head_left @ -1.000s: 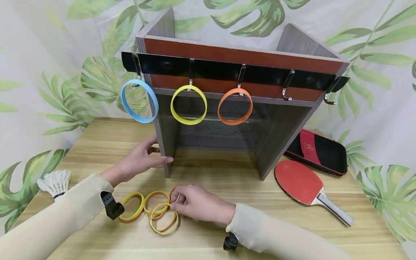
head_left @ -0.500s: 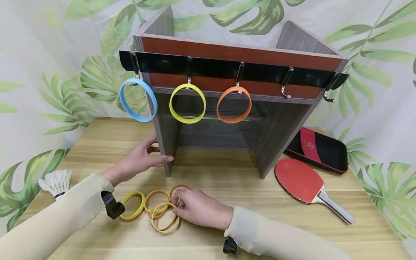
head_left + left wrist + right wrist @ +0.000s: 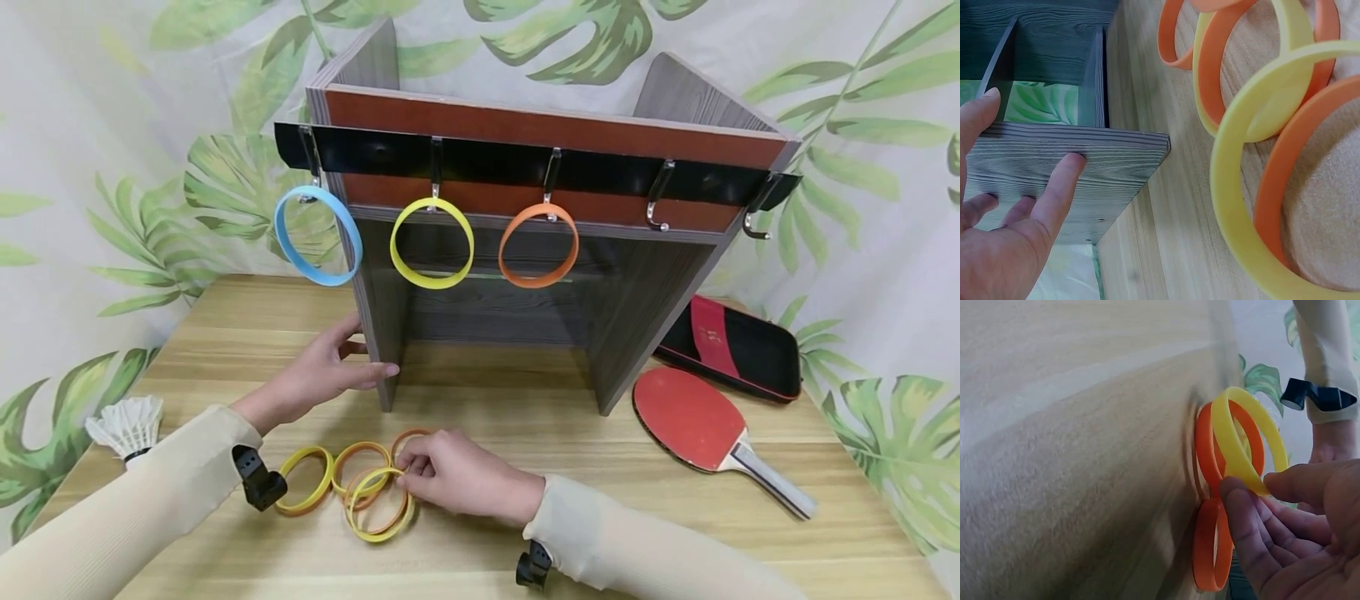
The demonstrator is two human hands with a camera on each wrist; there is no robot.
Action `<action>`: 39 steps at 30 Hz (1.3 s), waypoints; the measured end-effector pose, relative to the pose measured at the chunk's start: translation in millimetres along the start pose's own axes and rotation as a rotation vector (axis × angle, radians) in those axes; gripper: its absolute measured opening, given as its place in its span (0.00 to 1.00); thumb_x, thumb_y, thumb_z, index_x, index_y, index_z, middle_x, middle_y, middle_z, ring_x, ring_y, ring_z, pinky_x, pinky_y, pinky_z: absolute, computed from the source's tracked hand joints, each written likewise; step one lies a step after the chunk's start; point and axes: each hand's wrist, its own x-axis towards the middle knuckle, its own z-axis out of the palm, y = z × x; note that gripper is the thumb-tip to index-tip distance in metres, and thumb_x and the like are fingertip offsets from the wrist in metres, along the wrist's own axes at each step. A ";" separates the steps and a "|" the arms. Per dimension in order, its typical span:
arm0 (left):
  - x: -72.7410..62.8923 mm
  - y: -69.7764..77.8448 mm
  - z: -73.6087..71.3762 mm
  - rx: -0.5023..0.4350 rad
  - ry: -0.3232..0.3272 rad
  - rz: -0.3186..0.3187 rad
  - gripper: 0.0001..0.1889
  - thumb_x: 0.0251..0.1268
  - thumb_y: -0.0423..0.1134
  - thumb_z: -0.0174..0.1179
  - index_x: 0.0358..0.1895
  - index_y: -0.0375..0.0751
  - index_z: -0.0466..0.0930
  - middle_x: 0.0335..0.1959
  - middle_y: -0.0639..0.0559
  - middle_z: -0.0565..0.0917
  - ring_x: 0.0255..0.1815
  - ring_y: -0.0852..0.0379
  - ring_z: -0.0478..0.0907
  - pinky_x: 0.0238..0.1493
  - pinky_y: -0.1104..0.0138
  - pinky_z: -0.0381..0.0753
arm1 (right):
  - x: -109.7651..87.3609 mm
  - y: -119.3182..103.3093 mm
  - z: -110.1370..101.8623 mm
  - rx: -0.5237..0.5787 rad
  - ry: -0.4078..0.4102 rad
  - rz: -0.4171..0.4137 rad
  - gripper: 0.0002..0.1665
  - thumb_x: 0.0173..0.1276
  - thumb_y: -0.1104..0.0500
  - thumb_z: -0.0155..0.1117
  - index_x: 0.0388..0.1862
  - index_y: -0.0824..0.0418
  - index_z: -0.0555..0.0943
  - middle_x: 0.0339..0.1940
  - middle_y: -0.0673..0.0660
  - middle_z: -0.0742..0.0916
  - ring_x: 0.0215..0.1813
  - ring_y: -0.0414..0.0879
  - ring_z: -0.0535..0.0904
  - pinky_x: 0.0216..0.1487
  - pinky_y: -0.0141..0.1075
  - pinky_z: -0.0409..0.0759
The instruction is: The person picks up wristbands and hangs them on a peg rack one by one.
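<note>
My left hand (image 3: 322, 371) holds the left side panel of the grey wooden stand (image 3: 611, 333), its thumb across the front edge and its fingers against the outer face. Low over the table, my right hand (image 3: 465, 475) pinches a yellow silicone wristband (image 3: 1235, 440) between thumb and forefinger. That band leans up in front of an orange wristband (image 3: 1205, 453). Another orange wristband (image 3: 1204, 547) lies beside my fingertips, partly hidden by my hand in the head view. More yellow and orange bands lie to the left, including a yellow wristband (image 3: 330, 475) on an orange one.
A black hook rail (image 3: 495, 158) crosses the stand's front. On it hang a blue band (image 3: 282, 242), a yellow band (image 3: 397, 262) and an orange band (image 3: 504, 258); two right-hand hooks are bare. A shuttlecock (image 3: 131, 425) sits left; a table tennis bat (image 3: 686, 417) and case (image 3: 757, 354) lie right.
The yellow wristband in my right fingers has tilted slightly, showing more of its yellow face. My right hand has barely shifted, and my left hand stays on the stand.
</note>
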 end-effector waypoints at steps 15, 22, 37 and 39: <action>-1.3 -1.2 1.3 0.016 0.003 -0.018 0.45 0.69 0.39 0.71 0.84 0.51 0.54 0.76 0.37 0.65 0.73 0.33 0.68 0.55 0.57 0.92 | -14.5 19.9 -21.9 0.493 0.004 0.046 0.11 0.75 0.65 0.66 0.49 0.74 0.83 0.37 0.64 0.89 0.36 0.54 0.91 0.47 0.50 0.93; -1.5 -2.2 1.6 0.015 0.009 -0.021 0.47 0.69 0.39 0.71 0.85 0.51 0.52 0.75 0.37 0.66 0.73 0.34 0.69 0.55 0.57 0.92 | -31.4 25.9 -46.1 0.590 0.032 0.033 0.16 0.75 0.66 0.66 0.53 0.78 0.81 0.37 0.58 0.88 0.41 0.54 0.91 0.53 0.58 0.90; -1.9 -0.8 -0.9 0.017 0.011 -0.023 0.48 0.69 0.38 0.71 0.85 0.48 0.51 0.80 0.38 0.62 0.74 0.32 0.68 0.56 0.55 0.91 | -89.5 7.7 -126.4 0.528 0.264 -0.171 0.14 0.75 0.66 0.66 0.54 0.75 0.80 0.44 0.52 0.91 0.41 0.44 0.91 0.48 0.40 0.93; -2.6 -0.7 -0.8 0.011 0.009 -0.024 0.48 0.69 0.38 0.71 0.86 0.49 0.50 0.80 0.38 0.62 0.74 0.32 0.68 0.55 0.56 0.92 | -97.1 4.5 -135.3 0.536 0.300 -0.195 0.11 0.75 0.67 0.66 0.52 0.71 0.82 0.45 0.53 0.91 0.42 0.44 0.91 0.49 0.40 0.93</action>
